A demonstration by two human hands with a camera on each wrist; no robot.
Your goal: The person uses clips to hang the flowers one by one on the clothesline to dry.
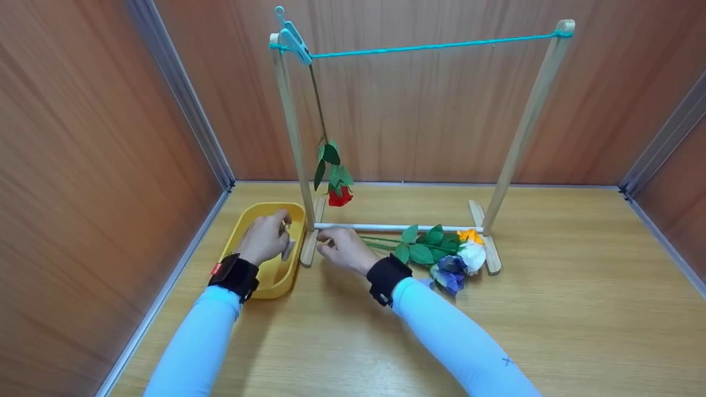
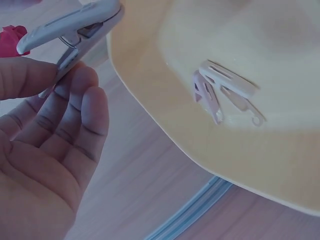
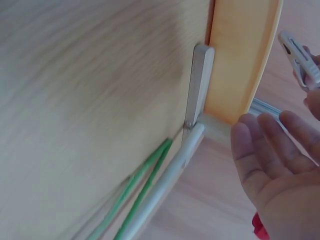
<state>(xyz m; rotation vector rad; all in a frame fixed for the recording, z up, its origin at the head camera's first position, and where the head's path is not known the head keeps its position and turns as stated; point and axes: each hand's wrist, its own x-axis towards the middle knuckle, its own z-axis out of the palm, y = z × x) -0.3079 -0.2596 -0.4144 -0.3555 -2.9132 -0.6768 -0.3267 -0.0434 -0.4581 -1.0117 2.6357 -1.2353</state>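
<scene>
My left hand (image 1: 265, 238) is over the yellow basket (image 1: 242, 223), pinching a pale clothespin (image 2: 75, 32) between thumb and fingers. Inside the basket lie more clothespins (image 2: 230, 80), one with a small hook. My right hand (image 1: 346, 251) is beside the rack's left foot (image 1: 309, 248), its fingers loosely bent around nothing; the right wrist view shows its palm and fingers bare. Just right of it, green stems (image 3: 150, 167) lie along the rack's white bottom bar (image 1: 380, 226).
A blue clothespin (image 1: 295, 44) on the cord (image 1: 436, 48) holds a red rose (image 1: 340, 196) upside down by its stem. White (image 1: 472, 257), blue-purple (image 1: 449, 274) and orange flowers (image 1: 470, 236) lie by the rack's right foot (image 1: 492, 259). Wooden panels stand left, behind and right.
</scene>
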